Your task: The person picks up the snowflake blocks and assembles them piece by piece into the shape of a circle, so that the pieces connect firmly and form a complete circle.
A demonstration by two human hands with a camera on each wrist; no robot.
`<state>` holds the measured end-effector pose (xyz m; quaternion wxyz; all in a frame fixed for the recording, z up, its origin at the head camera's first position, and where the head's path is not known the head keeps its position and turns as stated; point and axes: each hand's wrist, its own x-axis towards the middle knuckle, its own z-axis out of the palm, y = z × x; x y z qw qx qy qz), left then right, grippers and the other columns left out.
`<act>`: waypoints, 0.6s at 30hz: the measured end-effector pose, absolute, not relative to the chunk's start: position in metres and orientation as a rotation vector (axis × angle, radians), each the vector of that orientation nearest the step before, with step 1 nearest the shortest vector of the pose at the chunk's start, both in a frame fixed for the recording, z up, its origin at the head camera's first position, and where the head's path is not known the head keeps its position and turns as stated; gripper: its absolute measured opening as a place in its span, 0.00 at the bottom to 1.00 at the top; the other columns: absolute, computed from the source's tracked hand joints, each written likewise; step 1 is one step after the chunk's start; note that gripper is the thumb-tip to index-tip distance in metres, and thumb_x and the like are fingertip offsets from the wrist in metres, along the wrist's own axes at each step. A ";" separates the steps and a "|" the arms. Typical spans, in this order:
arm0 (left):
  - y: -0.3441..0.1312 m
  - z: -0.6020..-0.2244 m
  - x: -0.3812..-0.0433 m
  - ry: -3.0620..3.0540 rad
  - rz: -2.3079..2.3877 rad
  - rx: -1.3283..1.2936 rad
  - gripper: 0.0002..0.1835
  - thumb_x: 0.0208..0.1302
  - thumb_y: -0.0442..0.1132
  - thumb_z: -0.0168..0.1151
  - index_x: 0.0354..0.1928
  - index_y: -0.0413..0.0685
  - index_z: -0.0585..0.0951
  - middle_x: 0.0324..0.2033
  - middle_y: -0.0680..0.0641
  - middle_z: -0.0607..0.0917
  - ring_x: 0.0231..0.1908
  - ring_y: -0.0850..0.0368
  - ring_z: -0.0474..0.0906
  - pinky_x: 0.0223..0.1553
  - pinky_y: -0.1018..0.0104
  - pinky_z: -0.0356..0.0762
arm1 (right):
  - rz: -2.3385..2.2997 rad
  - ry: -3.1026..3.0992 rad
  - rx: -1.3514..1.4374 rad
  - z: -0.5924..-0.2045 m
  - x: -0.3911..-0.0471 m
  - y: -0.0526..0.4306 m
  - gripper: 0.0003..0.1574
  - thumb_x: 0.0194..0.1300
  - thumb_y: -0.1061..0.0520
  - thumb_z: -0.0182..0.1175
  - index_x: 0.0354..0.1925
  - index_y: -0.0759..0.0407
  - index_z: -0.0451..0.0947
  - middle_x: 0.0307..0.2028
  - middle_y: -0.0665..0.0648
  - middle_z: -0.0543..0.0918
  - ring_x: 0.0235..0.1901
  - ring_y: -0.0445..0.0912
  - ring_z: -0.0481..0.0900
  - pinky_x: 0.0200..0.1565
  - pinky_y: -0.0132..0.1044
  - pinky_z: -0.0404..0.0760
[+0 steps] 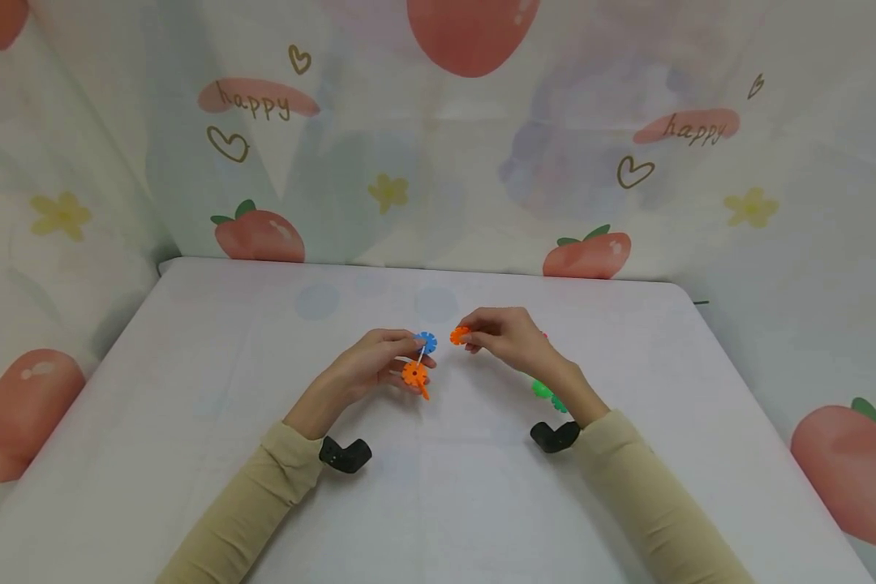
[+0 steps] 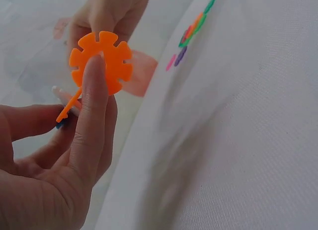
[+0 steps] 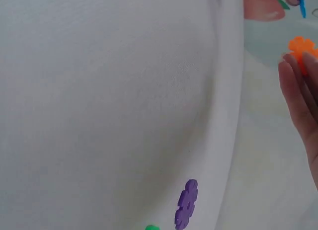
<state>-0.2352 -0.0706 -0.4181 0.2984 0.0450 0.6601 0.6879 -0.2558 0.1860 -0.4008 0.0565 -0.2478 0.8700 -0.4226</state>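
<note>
My left hand (image 1: 375, 361) holds a small chain of joined plastic snowflake discs. A blue disc (image 1: 427, 342) is at the fingertips, with a white disc (image 1: 420, 355) seen edge-on below it. Lower down are an orange disc (image 1: 414, 374) facing up and another orange one turned on edge. Just to the right, my right hand (image 1: 507, 332) pinches a single orange snowflake disc (image 1: 459, 335) between thumb and fingers, apart from the chain. In the right wrist view this loose disc (image 3: 302, 48) shows at the fingertips, its lower part covered by them.
On the white-covered table (image 1: 438, 503), loose snowflake discs lie under the right forearm, including a green disc (image 1: 543, 389) and a teal disc (image 1: 559, 403). A purple disc (image 3: 186, 205) appears in the right wrist view. Printed cloth (image 1: 453, 195) hangs behind the table.
</note>
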 end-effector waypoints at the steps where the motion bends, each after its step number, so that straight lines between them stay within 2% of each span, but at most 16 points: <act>1: -0.070 -0.418 -0.235 1.752 1.826 0.119 0.21 0.79 0.43 0.55 0.60 0.30 0.77 0.42 0.42 0.88 0.39 0.52 0.86 0.43 0.53 0.89 | -1.298 2.635 -0.779 -0.401 -0.255 0.184 0.10 0.69 0.65 0.65 0.48 0.63 0.86 0.40 0.59 0.90 0.35 0.49 0.88 0.46 0.43 0.89; 7: -0.070 -0.419 -0.234 1.736 1.816 0.129 0.23 0.78 0.45 0.57 0.58 0.29 0.77 0.41 0.43 0.89 0.35 0.52 0.88 0.41 0.55 0.90 | -1.310 2.629 -0.888 -0.400 -0.254 0.173 0.09 0.68 0.67 0.66 0.47 0.63 0.87 0.39 0.58 0.91 0.35 0.49 0.90 0.45 0.37 0.89; 14: -0.071 -0.422 -0.234 1.717 1.817 0.145 0.22 0.79 0.44 0.55 0.58 0.29 0.77 0.40 0.42 0.89 0.33 0.52 0.89 0.39 0.59 0.90 | -1.339 2.612 -0.950 -0.396 -0.251 0.164 0.08 0.66 0.69 0.67 0.43 0.65 0.89 0.36 0.61 0.91 0.35 0.56 0.90 0.43 0.37 0.89; 18: -0.070 -0.420 -0.233 1.711 1.821 0.136 0.20 0.80 0.42 0.54 0.60 0.31 0.78 0.40 0.42 0.90 0.32 0.54 0.89 0.37 0.61 0.89 | -1.288 2.676 -1.066 -0.395 -0.251 0.162 0.08 0.63 0.69 0.69 0.40 0.64 0.90 0.34 0.58 0.92 0.33 0.51 0.90 0.41 0.36 0.89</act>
